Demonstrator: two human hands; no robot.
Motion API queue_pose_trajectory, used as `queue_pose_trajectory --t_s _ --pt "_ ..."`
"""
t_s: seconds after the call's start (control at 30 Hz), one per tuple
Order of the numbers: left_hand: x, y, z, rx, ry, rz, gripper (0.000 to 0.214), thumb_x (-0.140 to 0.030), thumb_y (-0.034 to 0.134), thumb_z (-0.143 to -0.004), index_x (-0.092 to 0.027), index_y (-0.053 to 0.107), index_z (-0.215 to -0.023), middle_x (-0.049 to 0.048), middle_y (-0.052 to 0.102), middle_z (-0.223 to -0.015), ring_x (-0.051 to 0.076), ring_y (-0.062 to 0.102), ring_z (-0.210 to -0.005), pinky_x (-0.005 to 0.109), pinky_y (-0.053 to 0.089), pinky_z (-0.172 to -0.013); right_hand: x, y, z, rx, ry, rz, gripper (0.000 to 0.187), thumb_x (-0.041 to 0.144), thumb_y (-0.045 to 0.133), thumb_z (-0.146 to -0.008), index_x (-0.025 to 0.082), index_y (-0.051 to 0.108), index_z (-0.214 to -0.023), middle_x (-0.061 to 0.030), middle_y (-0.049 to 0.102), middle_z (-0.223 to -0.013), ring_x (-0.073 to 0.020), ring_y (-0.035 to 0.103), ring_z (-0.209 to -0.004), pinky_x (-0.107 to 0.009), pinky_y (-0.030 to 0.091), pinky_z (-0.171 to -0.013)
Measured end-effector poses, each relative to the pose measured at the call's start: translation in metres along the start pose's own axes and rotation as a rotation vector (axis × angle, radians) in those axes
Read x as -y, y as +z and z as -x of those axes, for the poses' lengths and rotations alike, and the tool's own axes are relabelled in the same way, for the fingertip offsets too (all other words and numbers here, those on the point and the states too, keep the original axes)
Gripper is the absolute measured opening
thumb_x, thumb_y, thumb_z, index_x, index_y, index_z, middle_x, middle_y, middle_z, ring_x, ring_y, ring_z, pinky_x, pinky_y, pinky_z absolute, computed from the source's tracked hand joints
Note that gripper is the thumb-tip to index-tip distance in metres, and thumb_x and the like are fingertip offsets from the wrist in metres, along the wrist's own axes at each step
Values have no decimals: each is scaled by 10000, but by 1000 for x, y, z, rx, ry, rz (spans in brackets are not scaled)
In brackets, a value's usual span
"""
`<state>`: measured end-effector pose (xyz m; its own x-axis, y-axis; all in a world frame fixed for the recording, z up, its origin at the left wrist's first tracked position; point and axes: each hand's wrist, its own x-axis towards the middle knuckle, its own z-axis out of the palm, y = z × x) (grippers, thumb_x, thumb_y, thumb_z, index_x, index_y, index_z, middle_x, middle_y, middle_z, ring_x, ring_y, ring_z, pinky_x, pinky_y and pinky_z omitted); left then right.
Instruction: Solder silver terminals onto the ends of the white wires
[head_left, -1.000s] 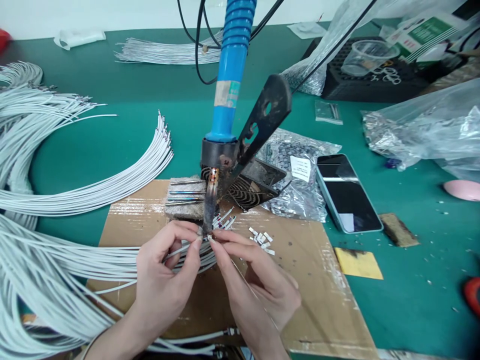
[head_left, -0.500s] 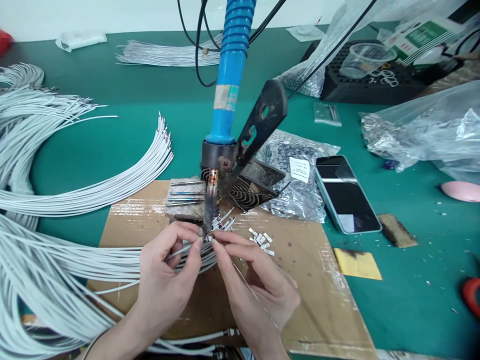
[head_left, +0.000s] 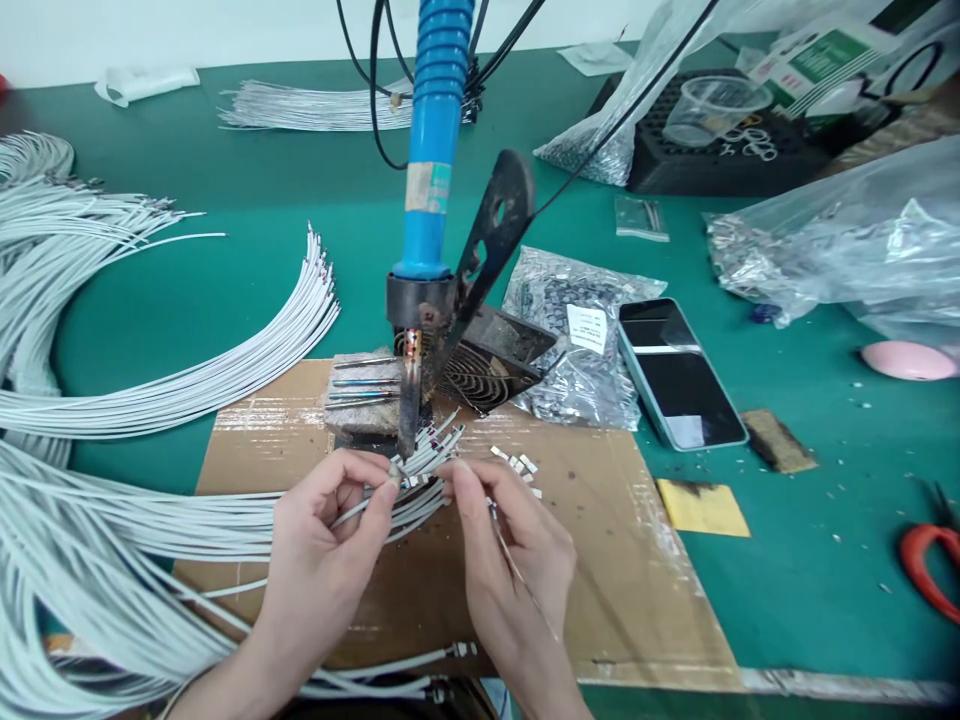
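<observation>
My left hand (head_left: 322,540) is closed, pinching the end of a white cable (head_left: 349,512) between thumb and forefinger; the small part at its tip is partly covered by the fingers. Just above those fingertips hangs the dark tip of a soldering iron (head_left: 426,235), its blue handle pointing up in a black stand (head_left: 495,225). To the right, my right hand (head_left: 517,560) is closed on a thin solder wire (head_left: 525,583) that runs down across the palm. Between the hands lie more cable ends with small white connectors (head_left: 416,481). Loose white connectors (head_left: 523,464) rest on the cardboard.
Long bundles of white cables (head_left: 150,525) fill the left side. A cardboard sheet (head_left: 622,590) lies under the hands. To the right are a phone (head_left: 682,375), a bag of parts (head_left: 592,375), a yellow sponge (head_left: 703,508) and red-handled scissors (head_left: 926,560).
My right hand has drawn back to the right, away from the iron's tip and my left fingers. My left hand has dropped slightly below the tip, still pinching the cable. The view has shifted slightly.
</observation>
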<state>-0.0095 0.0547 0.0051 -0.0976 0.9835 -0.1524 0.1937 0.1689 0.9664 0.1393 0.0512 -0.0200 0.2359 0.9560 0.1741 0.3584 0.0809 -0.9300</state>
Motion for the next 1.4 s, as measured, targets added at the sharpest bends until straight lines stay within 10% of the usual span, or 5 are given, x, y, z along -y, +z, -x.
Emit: queue_pose_trajectory --t_s 0.47,1.4 --pt "-16 -2 31 43 -306 39 200 -364 759 -854 -175 715 -806 -50 609 -601 87 476 -555 184 354 -538 5 -6 8 99 30 -114 224 224 658 -972 203 646 -749 38 624 -691 -114 575 -642 -228 446 -616" --pt "-11 -7 48 124 -418 271 386 -537 868 -785 -184 713 -812 -51 604 -599 78 432 -529 193 406 -552 4 -10 19 117 6 -233 212 185 678 -954 196 678 -742 28 625 -686 -121 569 -644 -240 458 -606"
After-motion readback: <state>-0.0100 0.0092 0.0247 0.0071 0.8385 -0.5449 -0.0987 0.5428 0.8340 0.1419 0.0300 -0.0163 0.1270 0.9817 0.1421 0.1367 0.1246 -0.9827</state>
